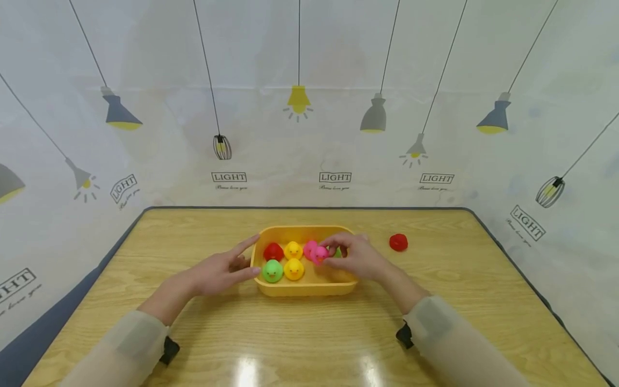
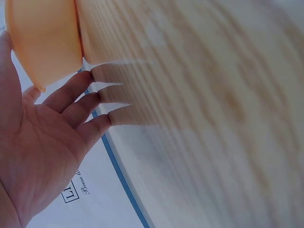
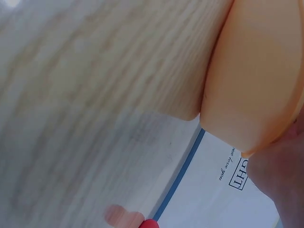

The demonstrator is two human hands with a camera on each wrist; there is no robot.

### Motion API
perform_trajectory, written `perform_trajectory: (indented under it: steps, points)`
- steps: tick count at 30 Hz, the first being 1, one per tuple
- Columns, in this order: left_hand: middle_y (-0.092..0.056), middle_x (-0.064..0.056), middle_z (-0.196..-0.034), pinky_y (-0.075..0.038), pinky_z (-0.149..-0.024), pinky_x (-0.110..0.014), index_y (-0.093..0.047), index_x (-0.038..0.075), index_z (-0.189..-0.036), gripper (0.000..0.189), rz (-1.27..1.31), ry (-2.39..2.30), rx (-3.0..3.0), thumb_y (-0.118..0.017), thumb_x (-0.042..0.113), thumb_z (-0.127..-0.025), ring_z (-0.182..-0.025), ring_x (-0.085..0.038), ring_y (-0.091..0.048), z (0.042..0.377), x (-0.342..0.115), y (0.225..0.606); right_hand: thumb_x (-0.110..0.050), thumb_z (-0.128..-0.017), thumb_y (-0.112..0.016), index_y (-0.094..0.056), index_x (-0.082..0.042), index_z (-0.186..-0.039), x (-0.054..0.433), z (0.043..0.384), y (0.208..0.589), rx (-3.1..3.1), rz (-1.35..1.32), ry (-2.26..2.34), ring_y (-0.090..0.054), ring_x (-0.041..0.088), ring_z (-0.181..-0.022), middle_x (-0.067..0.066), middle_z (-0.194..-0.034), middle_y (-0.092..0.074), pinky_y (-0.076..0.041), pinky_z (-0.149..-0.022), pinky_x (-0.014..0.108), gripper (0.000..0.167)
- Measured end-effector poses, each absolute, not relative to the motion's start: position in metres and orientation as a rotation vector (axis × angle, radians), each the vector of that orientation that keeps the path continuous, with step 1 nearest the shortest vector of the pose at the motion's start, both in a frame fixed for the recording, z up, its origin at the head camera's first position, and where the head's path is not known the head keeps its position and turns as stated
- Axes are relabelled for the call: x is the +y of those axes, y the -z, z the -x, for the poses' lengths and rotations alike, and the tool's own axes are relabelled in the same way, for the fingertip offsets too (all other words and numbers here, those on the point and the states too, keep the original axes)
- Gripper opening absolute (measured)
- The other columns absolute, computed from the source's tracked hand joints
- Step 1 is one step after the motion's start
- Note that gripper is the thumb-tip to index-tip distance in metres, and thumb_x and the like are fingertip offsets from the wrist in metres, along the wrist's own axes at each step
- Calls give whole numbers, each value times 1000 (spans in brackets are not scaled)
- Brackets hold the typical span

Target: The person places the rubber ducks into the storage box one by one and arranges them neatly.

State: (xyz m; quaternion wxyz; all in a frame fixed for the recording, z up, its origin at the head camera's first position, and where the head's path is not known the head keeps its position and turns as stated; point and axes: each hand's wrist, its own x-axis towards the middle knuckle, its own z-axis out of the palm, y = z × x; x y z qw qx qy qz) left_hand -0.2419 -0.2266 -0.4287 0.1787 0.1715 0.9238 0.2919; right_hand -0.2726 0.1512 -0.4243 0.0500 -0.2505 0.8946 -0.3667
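A yellow plastic bin (image 1: 304,291) stands on the table, holding several small rubber ducks. My right hand (image 1: 355,258) reaches over its right side and pinches a pink rubber duck (image 1: 319,255) between thumb and fingers. Just behind that duck is another pink duck (image 1: 309,248); a green duck (image 1: 338,253) is partly hidden by my right fingers. At the left end sit a red duck (image 1: 273,252), a green duck (image 1: 273,271) and two yellow ducks (image 1: 294,270). My left hand (image 1: 220,272) rests spread at the bin's left rim, several fingertips down on the table in the left wrist view.
A red duck (image 1: 398,242) lies on the wooden table (image 1: 300,333) to the right of the bin. Behind the table's dark edge hangs a white backdrop (image 1: 271,145) printed with lamps. Black straps (image 1: 404,335) show at the sleeve cuffs.
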Motion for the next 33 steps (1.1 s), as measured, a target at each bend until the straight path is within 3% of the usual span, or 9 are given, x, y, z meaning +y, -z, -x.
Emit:
perform_trajectory:
  steps: [7, 14, 17, 27, 33]
  points:
    - [-57, -24, -162, -36, -126, -73, -9, 47, -176, 89, -475, -824, 2611, -56, 74, -105, -150, -48, -55, 242, -226, 428, -35, -94, -89, -81, -25, -123, 147, 272, 427, 2759, 768, 996, -55, 17, -78, -13, -91, -71, -23, -103, 52, 32]
    - [-57, -25, -162, -35, -126, -74, -9, 46, -176, 90, -485, -814, 2616, -55, 74, -105, -150, -49, -54, 242, -226, 426, -37, -94, -90, -83, -31, -116, 143, 273, 429, 2799, 781, 844, -61, 11, -84, -18, -87, -70, -18, -123, 64, 24]
    - [-57, -25, -162, -35, -126, -74, -9, 46, -176, 90, -480, -813, 2613, -55, 74, -105, -151, -49, -54, 242, -226, 426, -39, -94, -89, -83, -34, -115, 142, 272, 428, 2806, 804, 782, -61, 9, -85, -20, -85, -69, -17, -124, 66, 22]
    - [-57, -24, -162, -35, -126, -74, -9, 46, -176, 90, -482, -818, 2607, -55, 75, -105, -151, -49, -54, 243, -226, 429, -34, -97, -86, -83, -39, -115, 139, 272, 426, 2806, 853, 579, -61, 6, -88, -25, -82, -69, -27, -108, 52, 19]
    - [-57, -24, -162, -35, -125, -74, -9, 46, -176, 90, -478, -821, 2611, -55, 75, -104, -151, -50, -54, 242, -225, 429, -32, -98, -84, -82, -39, -117, 138, 271, 425, 2811, 825, 538, -61, 6, -90, -26, -82, -68, -26, -115, 56, 21]
